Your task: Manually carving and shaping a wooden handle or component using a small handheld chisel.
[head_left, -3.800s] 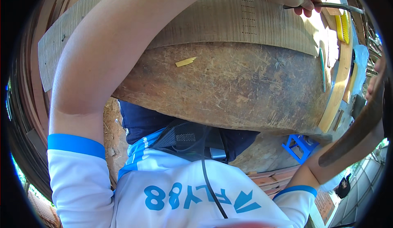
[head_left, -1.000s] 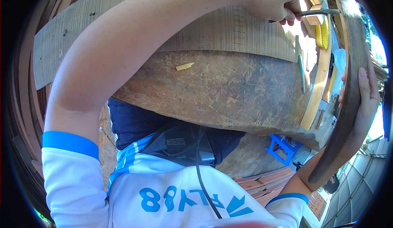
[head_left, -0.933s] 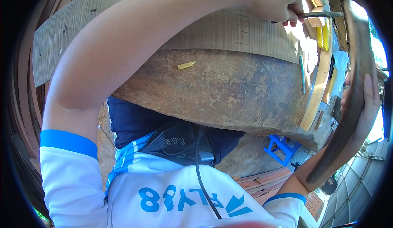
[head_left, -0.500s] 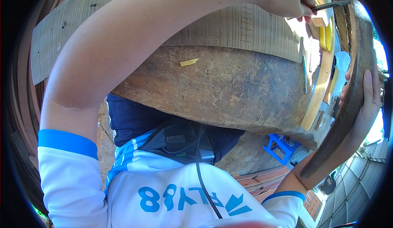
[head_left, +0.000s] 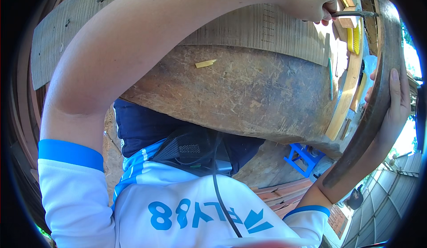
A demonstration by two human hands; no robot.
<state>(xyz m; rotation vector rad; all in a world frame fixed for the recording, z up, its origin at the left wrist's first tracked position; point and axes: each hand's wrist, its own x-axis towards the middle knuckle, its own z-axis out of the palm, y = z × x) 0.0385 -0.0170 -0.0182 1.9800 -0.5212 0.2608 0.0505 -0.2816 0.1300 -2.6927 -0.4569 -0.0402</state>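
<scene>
My left arm sweeps across the top of the view, and my left hand [head_left: 316,4] is closed on a slim dark metal tool [head_left: 355,14]. Its exact kind is hard to tell. The tool's far tip meets, or nearly meets, the upper edge of a long dark brown wooden piece [head_left: 381,88]. That piece stands tilted at the right, bent in the view, its lower end against my right forearm. My right hand [head_left: 398,99] grips its middle, thumb on the near face and fingertips behind. A small light wood block [head_left: 348,22] is just below the tool.
A thick scuffed wooden bench [head_left: 249,96] carries a striped grey-brown board [head_left: 231,28] and a yellow wood chip [head_left: 205,64]. At its right are a yellow brush [head_left: 353,41] and a pale wood strip [head_left: 342,108]. A blue stool [head_left: 304,159] stands below, beside reddish planks [head_left: 284,194].
My left hand and the tool have shifted slightly left, and the tool now lies more level. The dark wooden piece and my right hand have moved a little left and up.
</scene>
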